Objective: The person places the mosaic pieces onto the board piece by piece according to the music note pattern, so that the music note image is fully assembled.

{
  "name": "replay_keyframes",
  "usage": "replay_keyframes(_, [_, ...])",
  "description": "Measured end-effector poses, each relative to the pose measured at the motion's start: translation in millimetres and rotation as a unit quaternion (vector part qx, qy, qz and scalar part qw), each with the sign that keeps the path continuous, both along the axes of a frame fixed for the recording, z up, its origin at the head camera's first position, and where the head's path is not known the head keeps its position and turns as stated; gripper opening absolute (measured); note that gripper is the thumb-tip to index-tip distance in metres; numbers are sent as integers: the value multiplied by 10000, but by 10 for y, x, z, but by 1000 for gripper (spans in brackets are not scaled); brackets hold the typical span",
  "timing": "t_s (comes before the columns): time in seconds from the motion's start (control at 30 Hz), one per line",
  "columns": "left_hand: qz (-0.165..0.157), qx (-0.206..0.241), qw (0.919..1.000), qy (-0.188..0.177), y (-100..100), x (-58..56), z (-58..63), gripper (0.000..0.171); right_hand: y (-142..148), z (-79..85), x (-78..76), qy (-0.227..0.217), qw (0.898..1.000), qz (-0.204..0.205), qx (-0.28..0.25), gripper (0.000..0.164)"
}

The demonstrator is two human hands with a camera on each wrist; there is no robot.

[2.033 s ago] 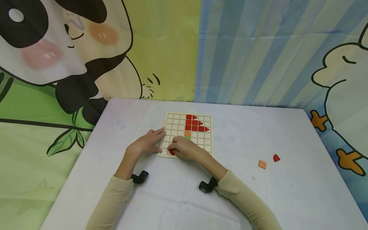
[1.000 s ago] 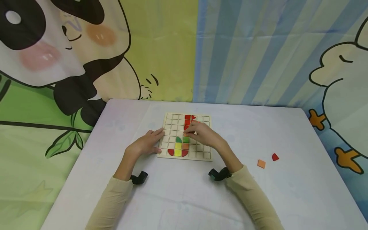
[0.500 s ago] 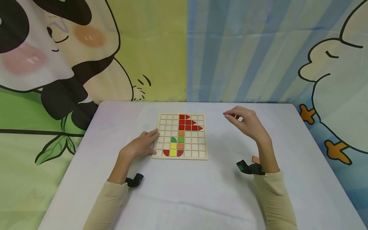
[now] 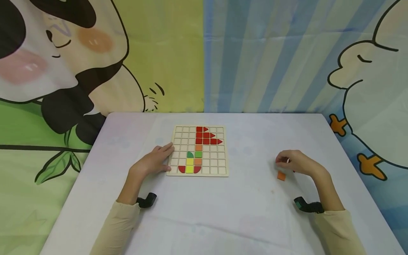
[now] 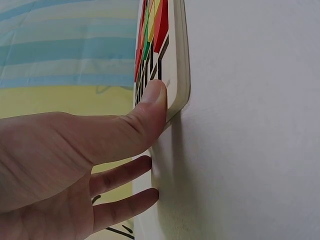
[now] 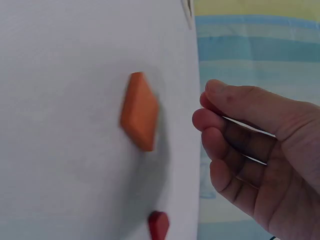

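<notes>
My left hand rests at the left edge of a square wooden grid board, fingers fairly straight. Its thumb presses on the board's near corner in the left wrist view, with other fingertips beside the edge. Red, orange, green and yellow pieces sit in several cells of the grid. To the right, my right hand hovers over the table with its fingers loosely bent and nothing between them. Just below its fingertips lies an orange square tile. A small red piece lies near the tile, mostly hidden by the hand in the head view.
The board and loose pieces lie on a table with a white cloth. Behind the table hangs a cartoon-printed backdrop. A black wrist camera sits on the right wrist, another black camera on the left.
My right hand has left the board, lifting away rightward and coming down by the orange tile. Uncovered, the lower pieces now show. My left hand stays at the board's edge.
</notes>
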State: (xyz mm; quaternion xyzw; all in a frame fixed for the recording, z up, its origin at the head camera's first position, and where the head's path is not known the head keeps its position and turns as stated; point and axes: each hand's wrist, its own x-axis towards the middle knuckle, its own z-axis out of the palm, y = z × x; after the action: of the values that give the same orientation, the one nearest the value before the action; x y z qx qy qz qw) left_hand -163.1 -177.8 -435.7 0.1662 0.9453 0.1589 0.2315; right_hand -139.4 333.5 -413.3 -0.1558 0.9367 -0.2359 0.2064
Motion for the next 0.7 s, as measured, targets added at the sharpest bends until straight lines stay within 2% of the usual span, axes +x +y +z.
replay_keyframes(0.13, [50, 71, 10000, -45, -14, 4, -24, 85, 43, -108, 22, 91, 9998, 103, -163, 9])
replay_keyframes(0.27, [42, 129, 9999, -54, -8, 13, -56, 86, 71, -127, 61, 12, 9998, 160, -144, 12])
replay_keyframes(0.53, [3, 63, 10000, 14, -2, 1, -23, 84, 142, -154, 125, -570, 9980, 284, -12, 30])
replay_keyframes(0.7, [47, 65, 10000, -38, -14, -2, 0, 85, 149, -228, 155, -327, 9987, 383, -40, 33])
